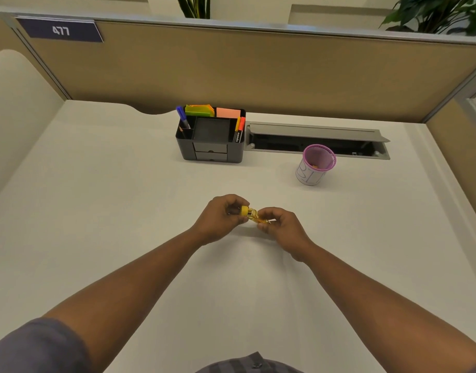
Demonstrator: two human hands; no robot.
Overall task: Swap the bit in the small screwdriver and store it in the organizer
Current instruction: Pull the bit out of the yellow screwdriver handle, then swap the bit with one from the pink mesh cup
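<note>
A pale table (102, 200) filled a cubicle walled by tan partitions (258, 74), one bearing a dark plate marked 477 (60, 30), with leafy plants (436, 14) showing above the rail. At the back of the table stood a black organizer (211, 148) holding pens, markers and sticky notes; just to its right lay an open cable tray (319, 141), and in front of that a pink mesh cup (316, 165). Near the table's middle, well short of the organizer, both hands met over a small yellow screwdriver (251, 215) — the left hand (219, 219) had its fingers curled shut round the capped end, the right hand (281, 228) pinched the clear tip end — its bit too small to make out.
</note>
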